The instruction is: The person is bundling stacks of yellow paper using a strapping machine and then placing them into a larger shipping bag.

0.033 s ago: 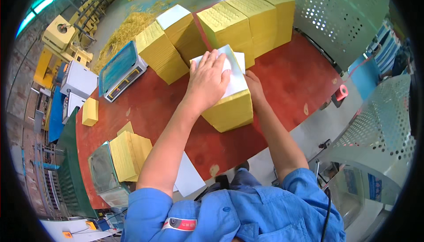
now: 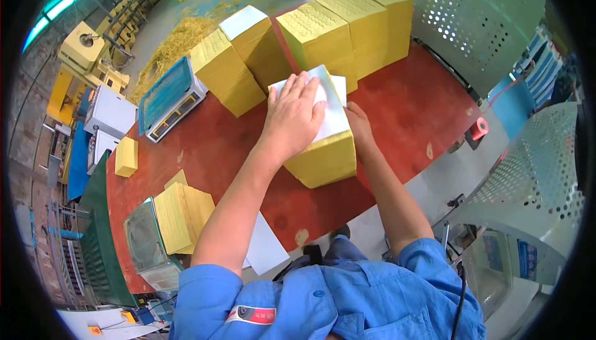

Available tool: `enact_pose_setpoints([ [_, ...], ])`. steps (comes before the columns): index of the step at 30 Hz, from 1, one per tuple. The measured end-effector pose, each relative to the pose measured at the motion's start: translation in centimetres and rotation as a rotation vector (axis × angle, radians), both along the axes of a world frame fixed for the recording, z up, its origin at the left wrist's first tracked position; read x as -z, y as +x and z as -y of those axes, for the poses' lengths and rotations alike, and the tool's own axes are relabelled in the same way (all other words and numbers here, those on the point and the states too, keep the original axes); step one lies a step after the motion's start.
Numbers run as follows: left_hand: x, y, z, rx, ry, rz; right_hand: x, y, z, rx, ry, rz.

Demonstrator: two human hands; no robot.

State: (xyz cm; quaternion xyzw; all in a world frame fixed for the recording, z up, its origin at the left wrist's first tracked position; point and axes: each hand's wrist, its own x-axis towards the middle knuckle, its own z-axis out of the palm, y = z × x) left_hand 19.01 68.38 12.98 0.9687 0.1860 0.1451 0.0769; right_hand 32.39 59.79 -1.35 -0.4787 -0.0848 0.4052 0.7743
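In the middle of the table stands a tall stack of yellow paper (image 2: 321,165) with a white sheet (image 2: 330,119) over its top. My left hand (image 2: 292,110) lies flat on that sheet, fingers stretched out and pointing away from me. A corner of white shows past the stack's far right edge. My right hand (image 2: 359,121) is against the stack's right side, near that corner; its fingertips are hidden, so its grip does not show.
More yellow paper stacks (image 2: 320,36) stand along the far edge of the red table (image 2: 416,129). A scale (image 2: 174,101) is at left. Near my left forearm, a smaller stack (image 2: 180,216) sits on another scale (image 2: 144,234), with white sheets (image 2: 264,247) nearby.
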Motion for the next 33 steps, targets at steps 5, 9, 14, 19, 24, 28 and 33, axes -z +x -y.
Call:
enact_pose_setpoints([
  [5,-0.7,-5.6,5.7,0.228,-0.040,0.018,1.8,-5.2,8.9,0.094,0.078,-0.023],
  [9,-2.4,-11.1,9.0,0.436,-0.113,-0.026,0.8,-12.2,16.2,0.163,0.121,-0.093],
  [14,-1.8,-12.1,9.5,0.519,-0.061,-0.029,2.2,-17.8,20.1,0.502,0.140,-0.194],
  [19,-1.2,-11.7,8.6,0.587,-0.089,0.013,7.1,-23.0,22.2,0.355,0.056,-0.484],
  [24,-1.2,-13.0,8.2,0.547,-0.038,0.059,5.7,-24.7,20.5,0.416,0.234,-0.500],
  [28,0.3,-14.2,4.9,0.469,-0.368,0.159,5.7,-24.9,21.1,0.473,0.299,-0.409],
  [33,2.7,-16.0,6.9,0.529,-1.351,0.292,1.6,-26.1,25.6,0.529,0.454,-0.426],
])
